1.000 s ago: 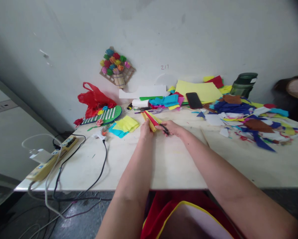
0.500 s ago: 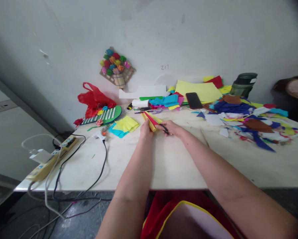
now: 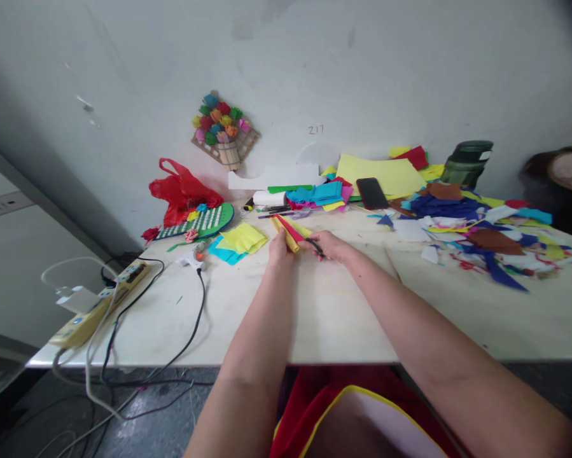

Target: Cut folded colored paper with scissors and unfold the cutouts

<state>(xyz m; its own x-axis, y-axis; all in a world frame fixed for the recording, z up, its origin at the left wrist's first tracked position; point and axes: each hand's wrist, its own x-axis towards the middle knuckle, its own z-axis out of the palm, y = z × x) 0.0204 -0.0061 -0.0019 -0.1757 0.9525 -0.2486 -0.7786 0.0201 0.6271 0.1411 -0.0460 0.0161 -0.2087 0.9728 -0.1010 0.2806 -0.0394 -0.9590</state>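
- Lying at eight o'clock from the yellow paper (image 3: 289,239) (twelve = wall), the power strip (image 3: 99,306) sits by the left edge of the table (image 3: 343,318); probably put there so cords can hang clear of your work.
- Red bag (image 3: 178,191), ten o'clock: set back near the wall, away from your forearms.
- Glue gun (image 3: 190,257), nine o'clock, its black cord trailing toward you; likely parked within left-hand reach.
- Blue sheet (image 3: 226,256) partly under yellow sheets (image 3: 242,238), nine o'clock, just beside your left hand (image 3: 280,249); apparently kept close as stock.
- Your left hand: closed on the near end of the yellow paper, seemingly steadying it. Paper lies on the table between your hands, long axis toward eleven; red strip (image 3: 289,227) along it.
- Your right hand (image 3: 331,245): curled round the black handles of the scissors (image 3: 317,247), angled in against the paper, presumably to follow its length. Cannot tell whether the blades are parted.
- Phone (image 3: 371,193), one o'clock, screen up.
- Scraps (image 3: 495,238), three o'clock, heaped beyond your right wrist, perhaps to spare working room.
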